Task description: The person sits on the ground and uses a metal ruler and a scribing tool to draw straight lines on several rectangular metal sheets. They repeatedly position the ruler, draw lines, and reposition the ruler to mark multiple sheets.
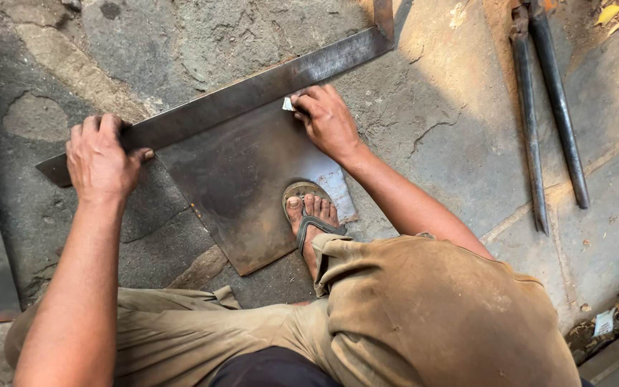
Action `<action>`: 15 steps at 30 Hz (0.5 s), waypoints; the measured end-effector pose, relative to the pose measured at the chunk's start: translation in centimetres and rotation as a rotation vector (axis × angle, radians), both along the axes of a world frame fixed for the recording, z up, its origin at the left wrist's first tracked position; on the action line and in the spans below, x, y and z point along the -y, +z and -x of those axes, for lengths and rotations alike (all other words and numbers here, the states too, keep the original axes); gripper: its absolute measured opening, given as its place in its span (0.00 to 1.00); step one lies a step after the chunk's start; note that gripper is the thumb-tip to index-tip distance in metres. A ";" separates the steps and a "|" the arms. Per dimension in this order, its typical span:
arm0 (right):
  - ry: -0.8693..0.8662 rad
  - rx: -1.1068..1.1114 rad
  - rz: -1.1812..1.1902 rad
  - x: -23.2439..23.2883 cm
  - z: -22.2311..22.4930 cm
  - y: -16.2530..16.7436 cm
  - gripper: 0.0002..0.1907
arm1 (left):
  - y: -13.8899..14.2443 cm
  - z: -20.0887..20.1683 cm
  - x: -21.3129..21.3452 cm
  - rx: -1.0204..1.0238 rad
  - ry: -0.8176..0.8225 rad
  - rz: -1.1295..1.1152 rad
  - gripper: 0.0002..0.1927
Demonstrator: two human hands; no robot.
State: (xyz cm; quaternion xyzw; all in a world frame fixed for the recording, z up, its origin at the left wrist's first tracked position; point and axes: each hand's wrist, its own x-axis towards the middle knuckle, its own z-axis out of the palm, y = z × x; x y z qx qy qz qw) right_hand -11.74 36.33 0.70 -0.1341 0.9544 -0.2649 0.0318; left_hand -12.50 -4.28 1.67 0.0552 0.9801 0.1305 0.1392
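L. hand [99, 159] presses steel square [252, 93] flat across metal sheet [241, 190] on floor; r. hand [326, 120] pinches white chalk [287, 104] at square's edge. Sandalled foot [311, 218] pins sheet.

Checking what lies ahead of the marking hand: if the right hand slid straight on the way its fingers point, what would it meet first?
The right hand points up-left with a small white piece at its fingertips, already against the long steel ruler. That ruler's edge comes first; beyond it is only cracked ground.
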 end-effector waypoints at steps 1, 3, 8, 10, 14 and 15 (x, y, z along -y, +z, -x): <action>-0.003 0.019 0.006 0.0 0.1 -0.1 0.11 | 0.0 0.0 0.0 0.000 0.003 -0.001 0.27; -0.018 0.061 0.017 0.0 0.4 0.0 0.11 | 0.1 0.0 0.0 0.014 0.008 0.002 0.29; 0.004 0.090 -0.109 1.0 -0.5 0.4 0.08 | 0.1 0.1 0.1 -0.015 -0.013 -0.010 0.26; 0.047 0.138 -0.177 1.9 -2.5 0.6 0.07 | 0.1 0.0 0.1 -0.008 -0.017 -0.007 0.26; 0.197 0.345 -0.109 2.7 -4.9 0.5 0.12 | 0.0 0.1 0.1 -0.048 -0.015 -0.009 0.28; 0.240 0.464 -0.052 2.7 -5.2 0.6 0.14 | 0.0 0.1 0.0 -0.048 -0.004 -0.024 0.28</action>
